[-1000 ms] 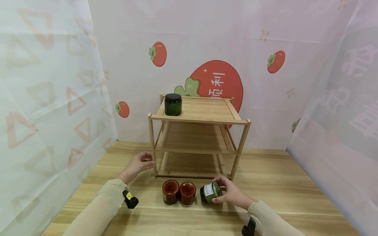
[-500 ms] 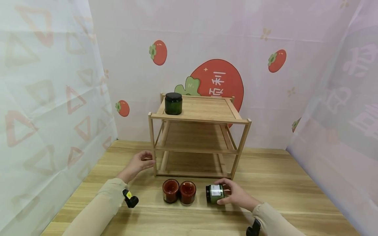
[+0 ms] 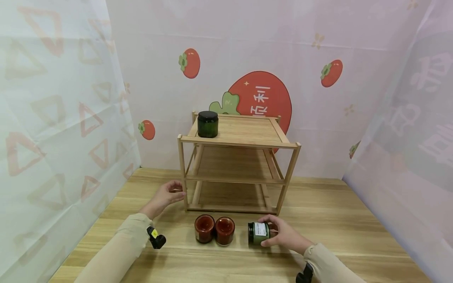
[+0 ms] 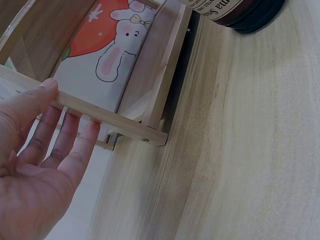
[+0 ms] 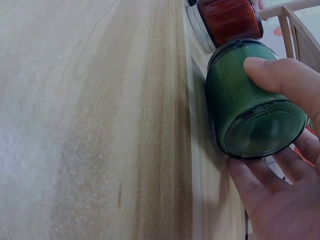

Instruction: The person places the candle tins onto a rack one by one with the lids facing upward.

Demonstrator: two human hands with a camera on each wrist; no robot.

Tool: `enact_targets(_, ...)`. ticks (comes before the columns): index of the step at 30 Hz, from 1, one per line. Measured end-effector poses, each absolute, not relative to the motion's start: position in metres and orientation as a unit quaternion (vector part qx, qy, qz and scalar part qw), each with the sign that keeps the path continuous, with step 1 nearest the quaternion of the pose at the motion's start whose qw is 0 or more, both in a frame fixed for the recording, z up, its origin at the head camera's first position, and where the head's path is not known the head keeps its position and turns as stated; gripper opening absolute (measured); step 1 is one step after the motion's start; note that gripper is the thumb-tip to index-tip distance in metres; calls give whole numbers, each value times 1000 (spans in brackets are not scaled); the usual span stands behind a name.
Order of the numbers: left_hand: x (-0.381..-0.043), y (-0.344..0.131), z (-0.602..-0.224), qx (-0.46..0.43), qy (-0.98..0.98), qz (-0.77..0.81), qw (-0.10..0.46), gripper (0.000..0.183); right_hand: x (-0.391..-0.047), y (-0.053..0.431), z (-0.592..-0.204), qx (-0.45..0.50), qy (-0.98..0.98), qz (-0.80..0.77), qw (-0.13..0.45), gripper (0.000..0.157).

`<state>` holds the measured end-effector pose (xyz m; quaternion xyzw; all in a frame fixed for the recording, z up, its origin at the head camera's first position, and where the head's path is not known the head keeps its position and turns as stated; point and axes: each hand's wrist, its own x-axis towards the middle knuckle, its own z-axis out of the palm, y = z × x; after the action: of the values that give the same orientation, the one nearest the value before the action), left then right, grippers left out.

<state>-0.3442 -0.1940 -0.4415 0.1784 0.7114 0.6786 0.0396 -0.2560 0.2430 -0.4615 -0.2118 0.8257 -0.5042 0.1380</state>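
In the head view, my left hand (image 3: 164,199) pinches the front left post of a three-tier wooden rack (image 3: 244,129). The left wrist view has the thumb on one side of that post and the fingers (image 4: 75,155) on the other. My right hand (image 3: 286,236) holds a green glass jar (image 3: 261,232) on its side, its black lid facing left and a white label showing. Its bottom faces the right wrist camera, with the thumb (image 5: 280,75) along one side and fingers beneath. Whether the jar touches the table, I cannot tell.
Two red glass jars (image 3: 214,232) stand side by side in front of the rack. A dark green jar (image 3: 207,125) with a black lid sits at the top tier's left. Printed cloth walls (image 3: 155,78) enclose the wooden table (image 3: 318,204) at the back and sides.
My right hand has moved a little to the right with the green jar, which has turned from a slant to lie level, lid leftward. My left hand stays on the post.
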Motion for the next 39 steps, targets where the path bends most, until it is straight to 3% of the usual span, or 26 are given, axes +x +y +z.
enact_targets(21,-346,-192,-441,138,731,667,47,37,-258,244,-460,-230,829,-489,145,62)
enact_targets(39,-345,-192,-440,139,733,664,47,39,-260,229,-444,-254,851,-441,128,72)
